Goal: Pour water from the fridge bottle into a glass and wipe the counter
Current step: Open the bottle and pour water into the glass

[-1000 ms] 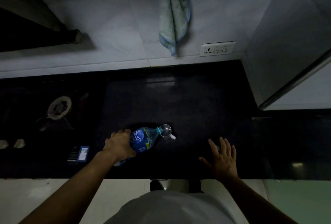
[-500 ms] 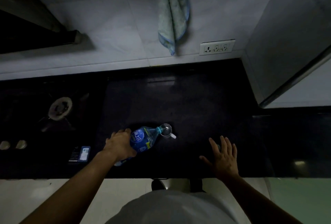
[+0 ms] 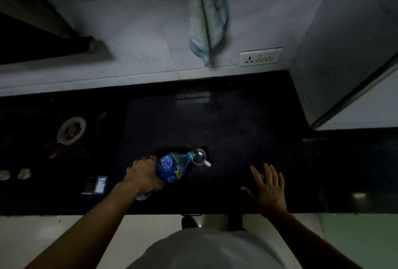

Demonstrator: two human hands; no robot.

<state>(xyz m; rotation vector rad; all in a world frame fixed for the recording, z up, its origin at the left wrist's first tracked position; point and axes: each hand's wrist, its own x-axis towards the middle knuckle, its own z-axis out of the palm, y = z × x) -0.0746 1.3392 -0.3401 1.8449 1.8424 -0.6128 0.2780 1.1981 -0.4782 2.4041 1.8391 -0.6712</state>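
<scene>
From my remote feed: the bottle (image 3: 171,166), blue-labelled, is tipped with its neck over the rim of the glass (image 3: 199,156), which stands on the dark counter (image 3: 226,126) near its front edge. My left hand (image 3: 143,175) grips the bottle's lower body. My right hand (image 3: 269,187) lies flat on the counter, fingers spread, well to the right of the glass. A cloth (image 3: 206,17) hangs on the tiled wall behind, beside a socket (image 3: 259,56); a burner (image 3: 71,127) sits at left.
</scene>
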